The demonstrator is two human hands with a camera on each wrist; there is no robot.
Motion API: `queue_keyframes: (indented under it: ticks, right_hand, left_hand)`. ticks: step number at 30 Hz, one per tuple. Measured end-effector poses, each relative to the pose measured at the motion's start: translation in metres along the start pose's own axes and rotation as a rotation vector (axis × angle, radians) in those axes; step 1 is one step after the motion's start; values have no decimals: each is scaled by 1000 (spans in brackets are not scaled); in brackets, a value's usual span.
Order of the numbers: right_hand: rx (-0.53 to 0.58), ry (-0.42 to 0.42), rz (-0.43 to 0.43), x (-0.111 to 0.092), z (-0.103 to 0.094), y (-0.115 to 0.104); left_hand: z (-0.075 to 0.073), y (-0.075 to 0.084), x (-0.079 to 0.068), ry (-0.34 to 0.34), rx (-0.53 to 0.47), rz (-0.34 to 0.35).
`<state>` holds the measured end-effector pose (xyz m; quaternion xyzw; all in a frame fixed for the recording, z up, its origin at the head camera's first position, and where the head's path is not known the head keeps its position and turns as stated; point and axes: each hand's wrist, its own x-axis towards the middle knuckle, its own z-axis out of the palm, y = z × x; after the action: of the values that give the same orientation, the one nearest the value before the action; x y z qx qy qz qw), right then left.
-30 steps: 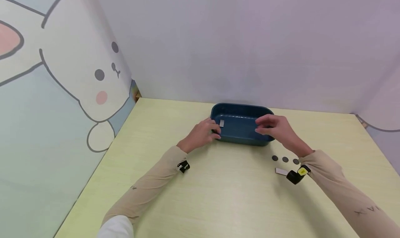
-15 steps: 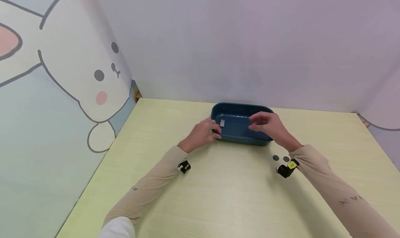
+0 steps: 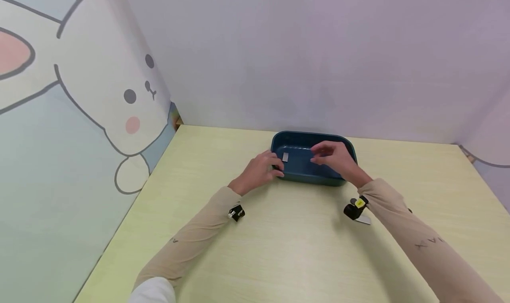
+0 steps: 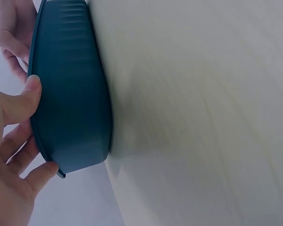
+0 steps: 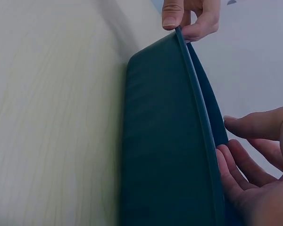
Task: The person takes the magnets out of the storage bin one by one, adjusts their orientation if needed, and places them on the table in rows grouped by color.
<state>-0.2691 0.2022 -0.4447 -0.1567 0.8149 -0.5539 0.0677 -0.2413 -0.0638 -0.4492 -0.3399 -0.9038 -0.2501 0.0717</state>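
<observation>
A dark blue-green plastic tray [image 3: 311,179] stands at the back of the table. My left hand [image 3: 259,170] grips its left front corner; in the left wrist view the thumb [image 4: 33,87] presses the outer side of the rim. Over the tray's right half, my right hand [image 3: 334,157] hovers with bent fingers; a gap shows between thumb and fingertips, and nothing is seen in it. Inside the tray, near its left end, lies a small silvery rectangular piece [image 3: 285,157]. The tray wall hides most of the inside in both wrist views.
On the pale wooden table [image 3: 271,250], a light rectangular piece [image 3: 363,220] and a dark disc [image 3: 353,201] lie by the right wrist. The forearm partly covers other discs there. A pale wall [image 3: 303,64] rises right behind the tray.
My right hand has moved left over the tray, towards its middle. Its forearm now covers discs that showed earlier. The left hand keeps its grip on the rim.
</observation>
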Motion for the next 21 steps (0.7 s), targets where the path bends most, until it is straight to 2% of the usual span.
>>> queue_keyframes:
  ticks: [10, 16, 21]
  right_hand:
    - [21, -15, 7, 16, 11, 1]
    - [60, -40, 14, 27, 20, -1]
    - [29, -57, 18, 35, 26, -3]
  left_hand:
    - [1, 0, -1, -12, -7, -19]
    - [0, 0, -1, 4, -13, -21]
    - [0, -2, 0, 19, -11, -12]
